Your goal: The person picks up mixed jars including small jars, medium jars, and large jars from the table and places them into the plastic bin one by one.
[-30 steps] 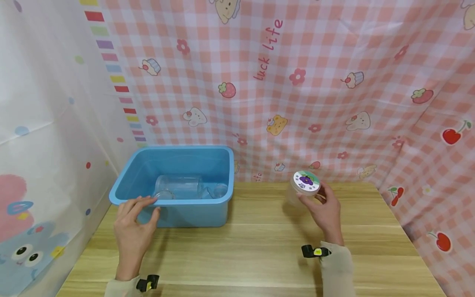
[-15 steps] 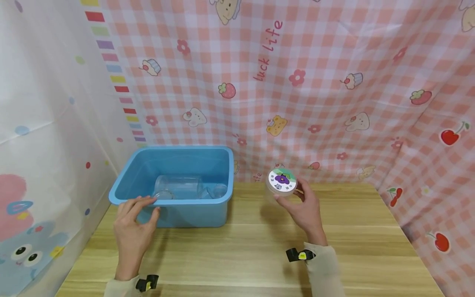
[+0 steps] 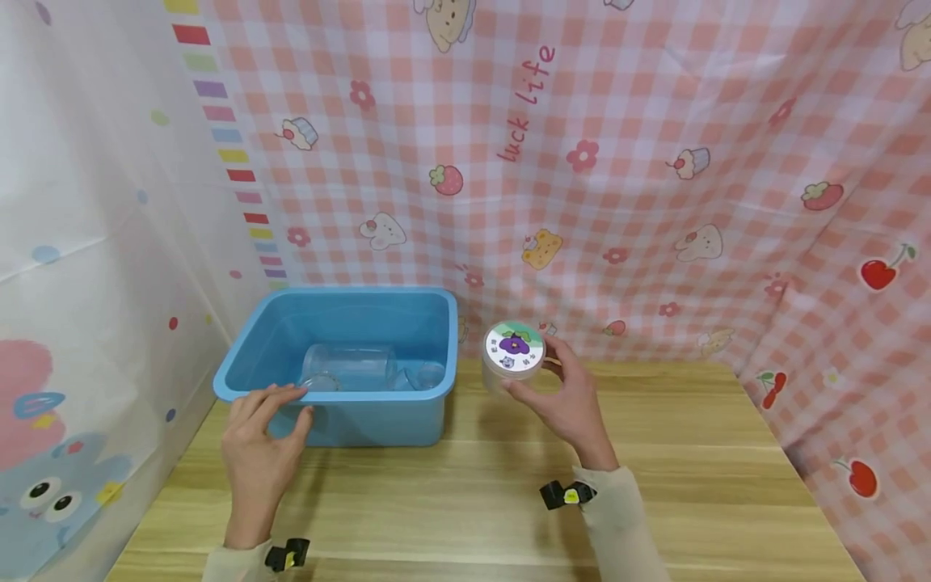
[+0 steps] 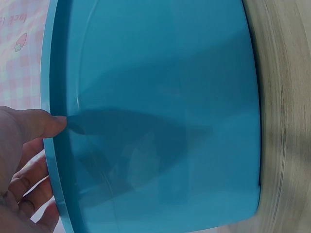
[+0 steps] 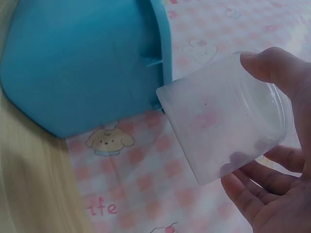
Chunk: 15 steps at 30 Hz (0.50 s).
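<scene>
My right hand (image 3: 566, 404) grips a translucent plastic jar (image 3: 509, 376) just beyond the right side of the blue plastic bin (image 3: 364, 420). A white, green and purple label (image 3: 514, 347) covers its round lid. In the right wrist view, the frosted jar (image 5: 209, 121) is held between thumb and fingers, above the tabletop. My left hand (image 3: 260, 453) holds the bin's front rim near its left corner; the left wrist view has the thumb (image 4: 56, 125) outside the rim and the fingers behind it. Inside the bin lies a clear jar (image 3: 356, 364) on its side.
More clear plastic pieces (image 3: 422, 375) lie in the bin, partly hidden by its front wall. The wooden table (image 3: 436, 517) extends to a pink checked cloth (image 3: 625, 283) at the back and right. A white printed cloth (image 3: 109, 242) hangs at the left.
My right hand has carried the jar leftward across the table toward the bin and slightly up. My left hand and the bin have stayed put.
</scene>
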Motion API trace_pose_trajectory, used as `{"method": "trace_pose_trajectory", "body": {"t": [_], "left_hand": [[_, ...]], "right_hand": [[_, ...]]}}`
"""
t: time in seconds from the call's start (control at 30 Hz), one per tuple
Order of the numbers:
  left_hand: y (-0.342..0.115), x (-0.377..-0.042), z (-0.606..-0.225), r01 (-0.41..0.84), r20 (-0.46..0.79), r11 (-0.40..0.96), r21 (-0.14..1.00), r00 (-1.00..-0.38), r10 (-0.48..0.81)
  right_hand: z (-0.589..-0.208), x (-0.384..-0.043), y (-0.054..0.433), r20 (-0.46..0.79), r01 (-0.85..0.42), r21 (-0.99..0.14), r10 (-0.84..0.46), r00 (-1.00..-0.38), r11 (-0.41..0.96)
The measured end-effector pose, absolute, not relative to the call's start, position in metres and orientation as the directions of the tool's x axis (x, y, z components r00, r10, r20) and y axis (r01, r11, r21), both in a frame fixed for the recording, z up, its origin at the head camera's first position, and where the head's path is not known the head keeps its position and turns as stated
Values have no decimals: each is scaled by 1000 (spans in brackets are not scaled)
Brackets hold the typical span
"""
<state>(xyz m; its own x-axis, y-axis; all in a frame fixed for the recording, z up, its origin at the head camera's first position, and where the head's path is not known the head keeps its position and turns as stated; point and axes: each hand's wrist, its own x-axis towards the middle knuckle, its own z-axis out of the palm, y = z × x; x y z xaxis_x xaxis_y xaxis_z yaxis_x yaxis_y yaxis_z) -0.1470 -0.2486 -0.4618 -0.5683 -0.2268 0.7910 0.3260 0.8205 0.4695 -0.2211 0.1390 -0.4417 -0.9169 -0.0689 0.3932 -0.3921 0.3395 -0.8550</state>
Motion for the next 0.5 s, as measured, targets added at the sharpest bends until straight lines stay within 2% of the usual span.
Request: {"method": "trace_pose_trajectory", "body": {"t": [0.27, 0.5], "left_hand": [[-249, -150, -462, 332, 792, 820, 466, -569, -220], [-248, -149, -462, 345, 793, 809, 477, -566, -226]], "right_hand": [[-420, -231, 137, 480, -490, -801, -120, -869, 343], [-404, -235, 137, 480, -504, -776, -165, -862, 379]]}}
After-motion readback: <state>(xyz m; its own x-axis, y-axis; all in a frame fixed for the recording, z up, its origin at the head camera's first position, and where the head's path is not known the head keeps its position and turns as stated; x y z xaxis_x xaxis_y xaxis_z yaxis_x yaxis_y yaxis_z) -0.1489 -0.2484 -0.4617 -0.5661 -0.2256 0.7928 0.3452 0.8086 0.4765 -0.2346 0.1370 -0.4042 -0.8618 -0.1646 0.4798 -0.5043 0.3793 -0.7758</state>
